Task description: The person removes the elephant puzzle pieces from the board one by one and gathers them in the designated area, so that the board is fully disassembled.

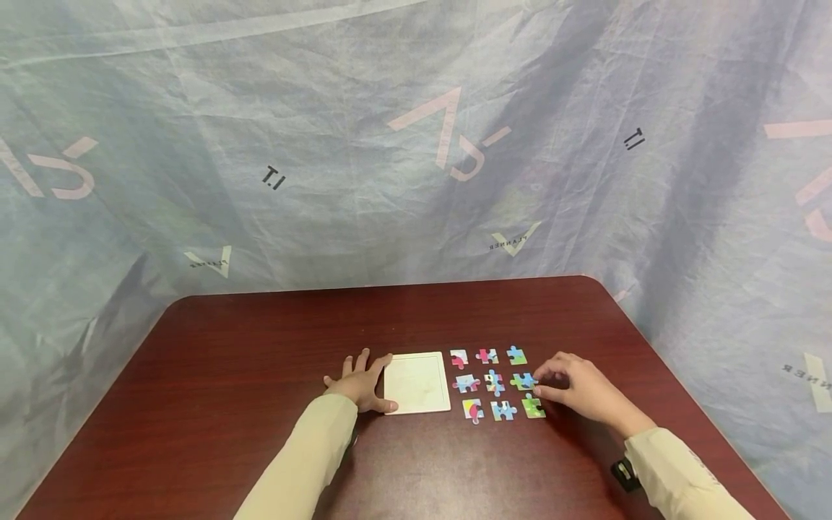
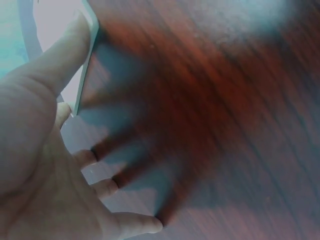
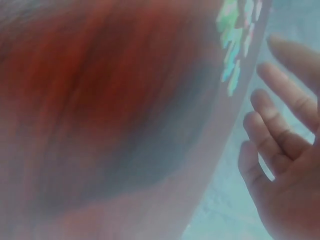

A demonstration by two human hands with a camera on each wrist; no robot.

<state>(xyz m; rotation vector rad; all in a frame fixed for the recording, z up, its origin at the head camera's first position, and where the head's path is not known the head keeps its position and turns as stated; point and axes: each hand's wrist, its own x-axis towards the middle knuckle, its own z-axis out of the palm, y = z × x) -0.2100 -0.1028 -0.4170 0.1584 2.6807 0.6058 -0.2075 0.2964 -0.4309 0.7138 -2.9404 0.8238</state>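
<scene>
A pale square puzzle tray (image 1: pixel 417 384) with a raised rim lies flat on the table. My left hand (image 1: pixel 356 386) rests at its left side with fingers spread; the thumb touches the near left corner and the index finger reaches the far left corner. Right of the tray, several jigsaw pieces (image 1: pixel 494 383) lie apart in three rows. Above the table at their right side is my right hand (image 1: pixel 575 386), its fingers loosely bent and nothing held. Nearest its fingertips are a green piece with a blue star (image 1: pixel 523 381) and a green piece (image 1: pixel 534 406).
The dark red wooden table (image 1: pixel 260 347) has rounded far corners. Behind it and at both sides hangs a grey printed cloth (image 1: pixel 338 144). A small black device (image 1: pixel 626 474) sits under the right wrist at the sleeve.
</scene>
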